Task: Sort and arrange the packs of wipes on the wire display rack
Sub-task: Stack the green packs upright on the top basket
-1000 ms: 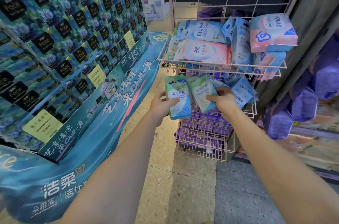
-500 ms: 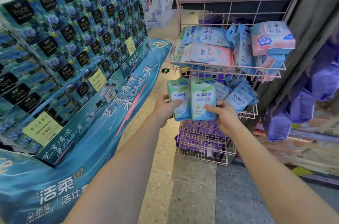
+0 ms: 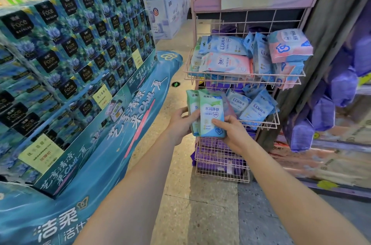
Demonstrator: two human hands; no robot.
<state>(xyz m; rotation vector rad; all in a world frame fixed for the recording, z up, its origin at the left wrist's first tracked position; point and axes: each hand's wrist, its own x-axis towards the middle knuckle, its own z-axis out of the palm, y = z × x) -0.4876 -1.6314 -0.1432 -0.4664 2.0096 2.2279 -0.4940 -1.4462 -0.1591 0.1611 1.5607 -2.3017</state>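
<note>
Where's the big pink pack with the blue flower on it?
In the head view, the big pink pack lies at the right end of the top basket, stacked on another pack, just right of the upright blue EDI packs.

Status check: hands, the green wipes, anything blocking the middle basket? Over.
Left hand grips rear green pack; right hand grips front green pack. Packs overlapped, upright, before left end of middle basket. Blue EDI packs lean at its right.

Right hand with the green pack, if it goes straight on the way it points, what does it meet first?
Probably the second green pack in the left hand, just past the front green pack that the right hand grips, though depth is unclear.
</note>
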